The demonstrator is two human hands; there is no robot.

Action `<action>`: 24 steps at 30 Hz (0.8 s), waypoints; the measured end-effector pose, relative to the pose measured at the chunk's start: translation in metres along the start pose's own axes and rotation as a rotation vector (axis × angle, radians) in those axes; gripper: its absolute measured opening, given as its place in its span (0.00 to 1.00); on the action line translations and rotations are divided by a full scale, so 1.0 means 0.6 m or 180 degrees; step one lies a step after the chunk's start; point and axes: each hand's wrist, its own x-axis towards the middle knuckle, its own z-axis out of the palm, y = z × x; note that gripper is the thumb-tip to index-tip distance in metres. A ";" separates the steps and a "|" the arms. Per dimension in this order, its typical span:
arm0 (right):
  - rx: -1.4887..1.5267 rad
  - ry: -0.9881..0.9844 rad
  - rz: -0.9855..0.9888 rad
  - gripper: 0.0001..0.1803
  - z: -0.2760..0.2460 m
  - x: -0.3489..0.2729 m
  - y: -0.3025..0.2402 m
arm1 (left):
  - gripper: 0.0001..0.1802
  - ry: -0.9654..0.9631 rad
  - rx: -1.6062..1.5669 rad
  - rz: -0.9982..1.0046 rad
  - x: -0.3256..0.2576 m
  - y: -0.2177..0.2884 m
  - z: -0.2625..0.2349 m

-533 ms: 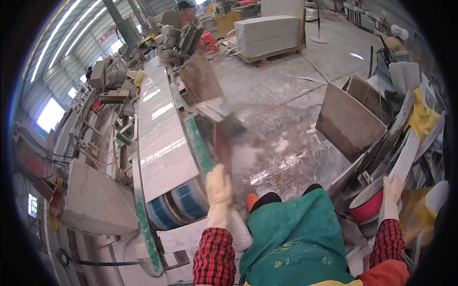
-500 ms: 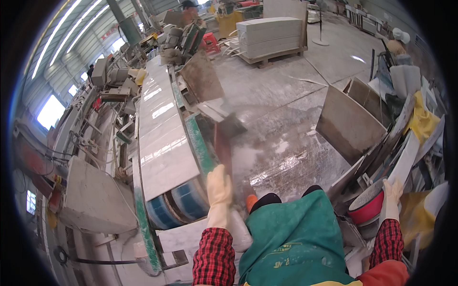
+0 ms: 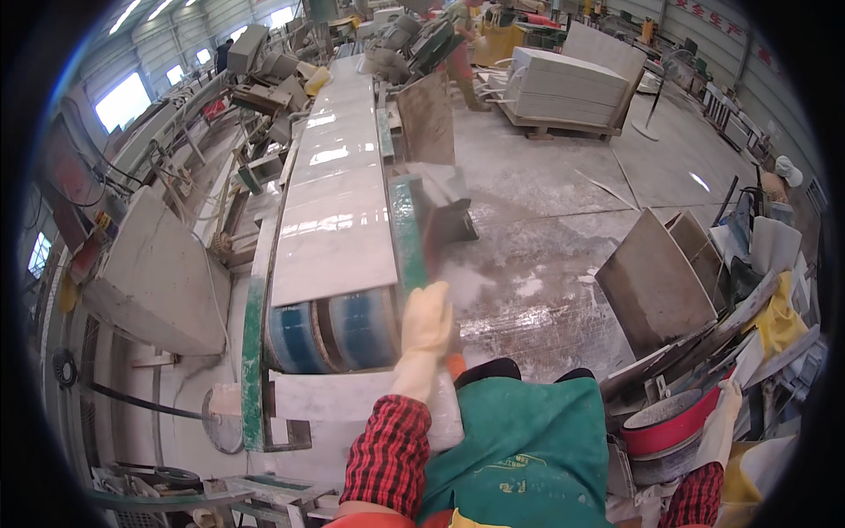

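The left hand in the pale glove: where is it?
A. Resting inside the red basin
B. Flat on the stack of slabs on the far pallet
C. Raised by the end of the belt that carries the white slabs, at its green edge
C: the left hand is up beside the conveyor's green edge, next to the white slabs; the red basin sits by the right hand.

Left hand in cream rubber glove gripped handle of blurred dark brush at 12 o'clock, beside green-edged conveyor belt carrying glossy white stone slabs. Right hand, gloved, rested near red-rimmed round basin at 4 o'clock.
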 end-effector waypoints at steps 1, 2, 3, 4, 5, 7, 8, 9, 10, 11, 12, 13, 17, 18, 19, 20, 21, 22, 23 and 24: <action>0.0091 0.0298 -0.0159 0.36 0.036 -0.041 -0.047 | 0.19 -0.0050 0.0027 -0.0063 0.001 0.003 -0.005; 0.0158 -0.0076 -0.0230 0.36 0.064 -0.070 -0.072 | 0.18 0.0049 0.0098 -0.0064 -0.003 0.003 -0.011; 0.0189 -0.0396 -0.0346 0.36 0.074 -0.103 -0.109 | 0.18 0.0023 0.0013 -0.0164 -0.002 0.006 -0.005; 0.0230 -0.0733 -0.0419 0.36 0.089 -0.135 -0.137 | 0.18 -0.0019 -0.0033 -0.0256 0.000 0.007 -0.002; 0.0289 -0.1369 -0.0114 0.37 0.107 -0.166 -0.163 | 0.17 -0.0081 -0.0056 -0.0311 0.001 0.012 0.001; 0.0053 -0.1542 -0.0416 0.37 0.196 -0.243 -0.225 | 0.17 0.0107 -0.0838 -0.0693 -0.005 0.016 0.012; 0.0157 -0.1895 -0.0459 0.39 0.238 -0.271 -0.246 | 0.17 0.0238 -0.1449 -0.0947 -0.002 0.033 0.020; 0.0280 -0.2295 -0.0481 0.41 0.287 -0.300 -0.266 | 0.17 0.0385 -0.2038 -0.1198 -0.001 0.049 0.023; 0.0382 -0.2653 -0.0500 0.43 0.329 -0.329 -0.281 | 0.22 0.0291 -0.2602 -0.1362 -0.003 0.070 0.021; 0.0456 -0.3000 -0.0537 0.45 0.367 -0.358 -0.301 | 0.24 0.0136 -0.3328 -0.1861 0.000 0.106 -0.003; 0.0596 -0.3425 -0.0530 0.46 0.404 -0.396 -0.322 | 0.26 -0.0025 -0.4047 -0.2365 0.007 0.153 -0.037; 0.0515 -0.3795 -0.0488 0.47 0.434 -0.417 -0.328 | 0.28 -0.0202 -0.4790 -0.2867 0.010 0.179 -0.054; 0.0799 -0.5610 -0.0804 0.45 0.564 -0.537 -0.347 | 0.27 0.0007 -0.5451 -0.2814 -0.009 0.174 -0.094; 0.0595 -0.5684 -0.2336 0.45 0.608 -0.557 -0.332 | 0.25 0.0095 -0.5386 -0.2871 -0.009 0.172 -0.113; -0.0269 -0.5484 -0.3640 0.42 0.617 -0.607 -0.367 | 0.23 0.0250 -0.5280 -0.2933 -0.016 0.159 -0.139; -0.1161 -0.5068 -0.4893 0.40 0.622 -0.663 -0.403 | 0.22 0.0606 -0.5005 -0.3034 -0.037 0.131 -0.158; -0.1425 -0.5157 -0.5211 0.37 0.637 -0.703 -0.418 | 0.20 0.0898 -0.4739 -0.3135 -0.062 0.103 -0.172; -0.1707 -0.5253 -0.5527 0.34 0.650 -0.731 -0.426 | 0.20 0.1132 -0.4865 -0.3076 -0.080 0.086 -0.188; -0.1222 -0.5116 -0.5677 0.32 0.671 -0.745 -0.416 | 0.20 0.1348 -0.4991 -0.2976 -0.085 0.070 -0.202; -0.0807 -0.4912 -0.5778 0.31 0.695 -0.749 -0.393 | 0.21 0.1580 -0.4906 -0.2999 -0.081 0.047 -0.203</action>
